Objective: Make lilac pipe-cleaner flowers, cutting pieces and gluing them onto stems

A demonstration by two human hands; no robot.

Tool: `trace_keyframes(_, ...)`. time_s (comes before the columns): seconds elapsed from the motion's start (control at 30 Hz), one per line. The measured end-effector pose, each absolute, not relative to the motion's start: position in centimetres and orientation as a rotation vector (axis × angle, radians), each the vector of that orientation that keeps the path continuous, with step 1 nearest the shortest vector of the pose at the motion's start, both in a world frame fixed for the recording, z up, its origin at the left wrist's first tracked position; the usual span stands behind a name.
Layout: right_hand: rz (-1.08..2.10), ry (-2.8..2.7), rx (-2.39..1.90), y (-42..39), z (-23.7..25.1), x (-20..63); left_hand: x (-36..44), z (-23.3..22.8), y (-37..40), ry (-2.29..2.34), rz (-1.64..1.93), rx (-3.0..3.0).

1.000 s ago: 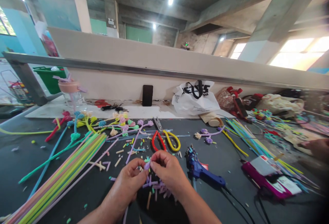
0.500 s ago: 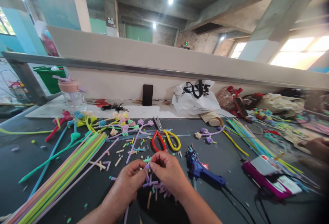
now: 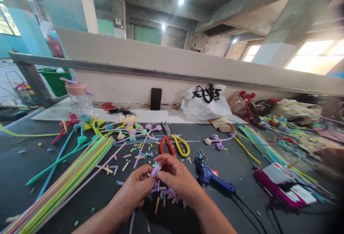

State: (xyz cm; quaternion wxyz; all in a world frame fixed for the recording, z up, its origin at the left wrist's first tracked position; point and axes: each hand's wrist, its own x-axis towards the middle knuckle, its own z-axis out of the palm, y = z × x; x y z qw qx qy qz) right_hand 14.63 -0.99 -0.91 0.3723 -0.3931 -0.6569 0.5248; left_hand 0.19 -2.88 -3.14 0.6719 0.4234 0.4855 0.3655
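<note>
My left hand (image 3: 134, 191) and my right hand (image 3: 176, 178) meet over the dark table (image 3: 242, 169), low in the middle. Together they pinch a small purple straw piece (image 3: 156, 170) between fingertips. Its purple stem runs down under my left hand toward the near edge (image 3: 131, 223). Under the hands lies a scatter of short purple and pastel straw bits (image 3: 168, 194). Just beyond my fingers lie scissors with red and yellow handles (image 3: 174, 145). A blue glue gun (image 3: 209, 176) rests right of my right hand.
A bundle of long pastel straws (image 3: 67, 180) stretches to the left. Finished straw flowers (image 3: 120, 128) lie behind. A white bag (image 3: 205, 101), a black phone (image 3: 156, 99) and a cup (image 3: 76, 94) stand at the back. Another person's hand (image 3: 329, 157) is at the right.
My hands have stayed in place, fingers shifting slightly on the purple piece, now raised a little. The view has turned slightly.
</note>
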Motion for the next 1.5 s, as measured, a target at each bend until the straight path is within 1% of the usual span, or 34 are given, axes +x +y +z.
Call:
trace_keyframes(0.23, 1.3, -1.8, -1.01, -0.9, -0.8, 14.7, -0.3, -2.5, -3.1, 1.041, 0.732, 0.996)
trace_keyframes(0.4, 1.311, -1.783, -1.054, -0.8, -1.0, 14.7, -0.2, -2.3, -3.6, 1.012, 0.777, 0.947)
trace_keyframes(0.53, 1.386, -1.731, -1.059, -0.6, -1.4, 14.7, -0.3, -2.6, -3.9, 1.033, 0.843, 0.873)
trace_keyframes(0.83, 1.524, -1.654, -0.985, -0.5, -1.7, 15.0, -0.7, -2.7, -3.8, 1.011, 0.809, 0.888)
trace_keyframes(0.9, 1.464, -1.672, -0.955, -0.5, -1.3, 15.3, -0.5, -2.6, -3.8, 1.016, 0.816, 0.883)
trace_keyframes(1.07, 0.859, -1.862, -0.978, -0.4, -0.8, 15.8, -0.4, -3.2, -3.6, 1.003, 0.853, 0.912)
trace_keyframes(1.17, 0.68, -1.967, -0.912, -0.3, -0.9, 15.7, -0.4, -3.6, -3.5, 0.998, 0.864, 0.915)
trace_keyframes(1.33, 0.603, -2.016, -0.895, -0.2, -1.4, 15.3, -0.5, -3.4, -3.4, 0.985, 0.843, 0.905)
trace_keyframes(1.4, 0.675, -1.961, -0.912, -0.3, -1.4, 15.0, -0.4, -3.3, -3.4, 0.989, 0.837, 0.899)
trace_keyframes(1.5, 0.881, -1.738, -0.942, -0.4, -1.3, 14.9, -0.2, -3.0, -3.5, 1.011, 0.852, 0.887)
